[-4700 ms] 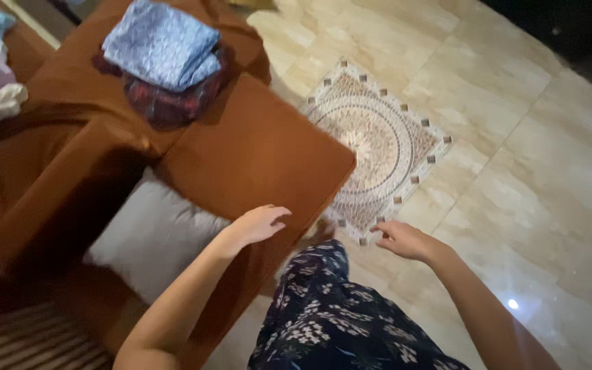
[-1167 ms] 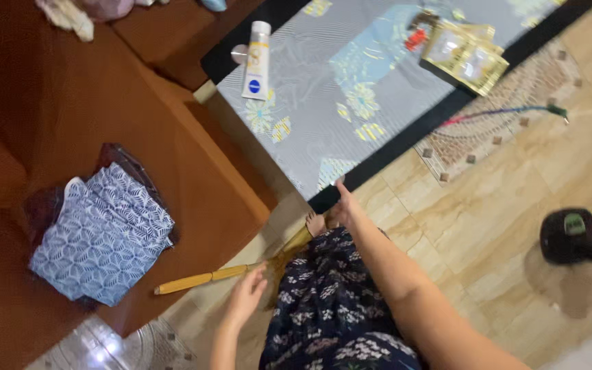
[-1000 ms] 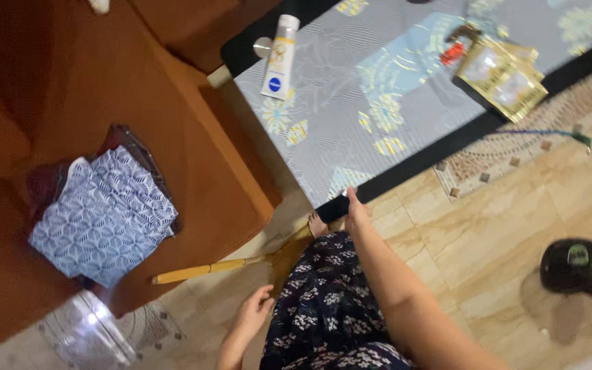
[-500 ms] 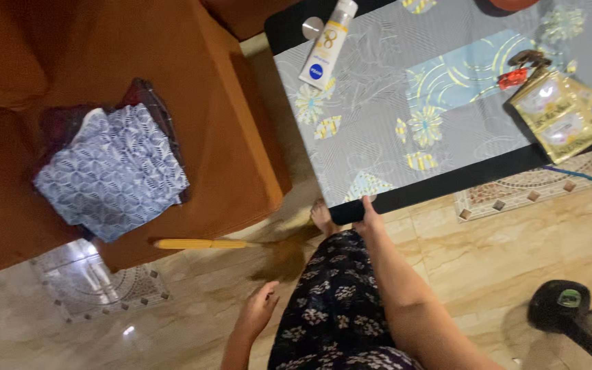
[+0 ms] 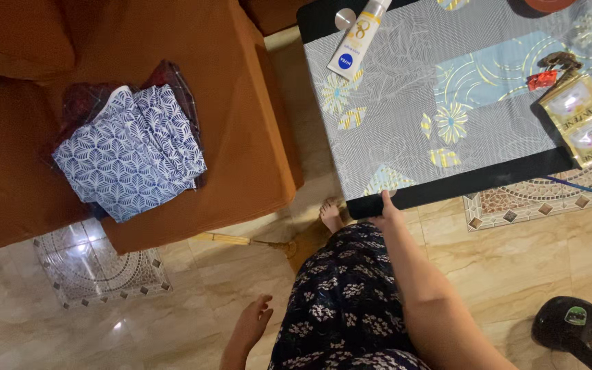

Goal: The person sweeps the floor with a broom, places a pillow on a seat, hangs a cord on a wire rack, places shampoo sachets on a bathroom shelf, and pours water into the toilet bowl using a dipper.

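My right hand point(image 5: 386, 205) grips the near corner of a low table point(image 5: 447, 188) that has a black rim and a grey-blue flowered cloth. My left hand point(image 5: 253, 322) hangs free above the floor, fingers apart, holding nothing. A broom with a yellow handle point(image 5: 226, 239) lies on the tiles between the sofa and my bare foot point(image 5: 330, 215), its bristles by my dark flowered skirt point(image 5: 344, 301).
A brown sofa point(image 5: 241, 137) carries a folded blue-and-white patterned cloth point(image 5: 131, 151) over a dark one. The table holds a white tube point(image 5: 355, 41) and gold sachets point(image 5: 584, 120). A black fan base point(image 5: 569, 323) stands at lower right, and a thin cable point(image 5: 584, 188) crosses the mosaic tile.
My left hand has drawn away from the broom handle, and the broom now lies on the floor. My right hand stays on the table corner while the view swings.
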